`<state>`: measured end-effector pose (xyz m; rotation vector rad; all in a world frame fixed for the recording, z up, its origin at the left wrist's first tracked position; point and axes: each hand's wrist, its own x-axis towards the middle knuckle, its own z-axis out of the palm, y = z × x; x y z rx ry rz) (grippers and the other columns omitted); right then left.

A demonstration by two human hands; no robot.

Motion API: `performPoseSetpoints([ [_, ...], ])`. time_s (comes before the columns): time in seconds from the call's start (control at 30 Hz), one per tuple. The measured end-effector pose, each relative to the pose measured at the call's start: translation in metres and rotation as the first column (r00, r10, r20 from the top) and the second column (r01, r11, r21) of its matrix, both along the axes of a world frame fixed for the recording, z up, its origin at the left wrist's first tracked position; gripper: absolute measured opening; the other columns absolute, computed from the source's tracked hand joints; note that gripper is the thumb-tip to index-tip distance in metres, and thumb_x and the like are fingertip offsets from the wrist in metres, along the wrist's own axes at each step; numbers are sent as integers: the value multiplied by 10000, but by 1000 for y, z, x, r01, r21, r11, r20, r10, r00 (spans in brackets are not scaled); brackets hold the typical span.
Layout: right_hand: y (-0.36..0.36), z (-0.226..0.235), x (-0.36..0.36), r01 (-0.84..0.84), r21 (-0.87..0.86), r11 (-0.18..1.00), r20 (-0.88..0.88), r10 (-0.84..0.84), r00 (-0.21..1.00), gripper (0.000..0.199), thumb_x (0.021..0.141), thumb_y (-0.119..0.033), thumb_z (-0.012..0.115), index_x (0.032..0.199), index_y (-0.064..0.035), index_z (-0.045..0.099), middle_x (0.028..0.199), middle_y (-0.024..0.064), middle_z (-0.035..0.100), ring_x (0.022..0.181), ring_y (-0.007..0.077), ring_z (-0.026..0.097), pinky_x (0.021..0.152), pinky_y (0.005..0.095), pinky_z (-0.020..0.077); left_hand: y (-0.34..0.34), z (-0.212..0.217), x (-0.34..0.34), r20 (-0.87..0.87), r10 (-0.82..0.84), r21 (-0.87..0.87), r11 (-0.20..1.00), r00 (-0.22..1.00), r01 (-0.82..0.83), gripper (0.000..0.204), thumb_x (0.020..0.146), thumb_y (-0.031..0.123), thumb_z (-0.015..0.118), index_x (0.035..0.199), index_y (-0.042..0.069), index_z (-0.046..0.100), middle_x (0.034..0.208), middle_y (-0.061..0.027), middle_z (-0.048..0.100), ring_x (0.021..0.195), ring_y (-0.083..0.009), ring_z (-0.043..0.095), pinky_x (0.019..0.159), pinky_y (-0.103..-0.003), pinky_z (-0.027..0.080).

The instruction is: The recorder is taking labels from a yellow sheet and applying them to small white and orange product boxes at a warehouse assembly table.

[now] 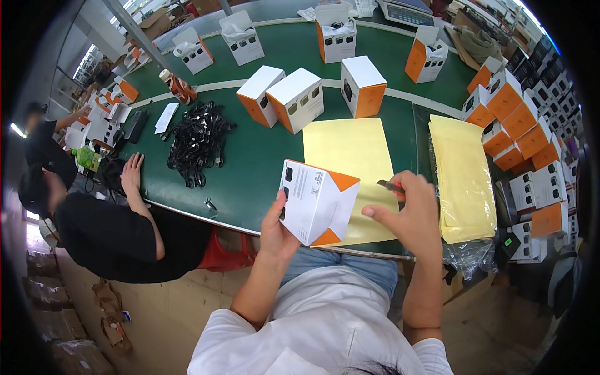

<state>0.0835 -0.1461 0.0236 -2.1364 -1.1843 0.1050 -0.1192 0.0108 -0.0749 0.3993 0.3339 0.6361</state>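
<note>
My left hand grips a white and orange carton by its left side, tilted above the front of the table. One end of the carton, with folded white and orange flaps, faces right. In my right hand, just right of the carton and apart from it, is a small red cutter. The cutter's dark tip points left, and my thumb sticks out toward the carton. Beneath both hands lies a yellow sheet on the green table.
Three closed cartons stand beyond the sheet; several open ones line the back. A pile of black cables lies left, near a seated person. Yellow sheets in plastic and stacked cartons are at right.
</note>
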Motion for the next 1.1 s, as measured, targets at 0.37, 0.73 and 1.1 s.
performPoseSetpoints([
  [0.37, -2, -65, 3, 372, 431, 822, -902, 381, 203, 175, 956, -149, 733, 1044, -90, 593, 805, 0, 539, 706, 89, 519, 686, 291, 455, 21, 69, 47, -101, 156, 650, 758, 983, -54, 652, 1019, 281, 649, 1547, -29, 424, 1457, -131, 582, 1331, -244, 578, 1142, -388, 433],
  [0.73, -8, -124, -12, 413, 531, 740, -662, 666, -342, 134, 1051, -157, 606, 1166, -91, 627, 867, 3, 562, 751, 97, 561, 756, 340, 527, -70, 169, 313, 120, 30, 780, -621, 992, -76, 694, 851, 363, 818, 1433, 121, 526, 1224, -169, 579, 1195, -326, 496, 1038, -436, 432],
  [1.1, 7, -137, -13, 405, 520, 752, -686, 650, -326, 165, 1036, -244, 623, 1148, -127, 595, 831, -47, 550, 719, 60, 536, 719, 302, 520, -203, 265, 485, 231, -78, 851, -467, 970, -240, 614, 806, 459, 827, 1276, 123, 619, 1112, -202, 663, 1119, -385, 527, 973, -484, 460],
])
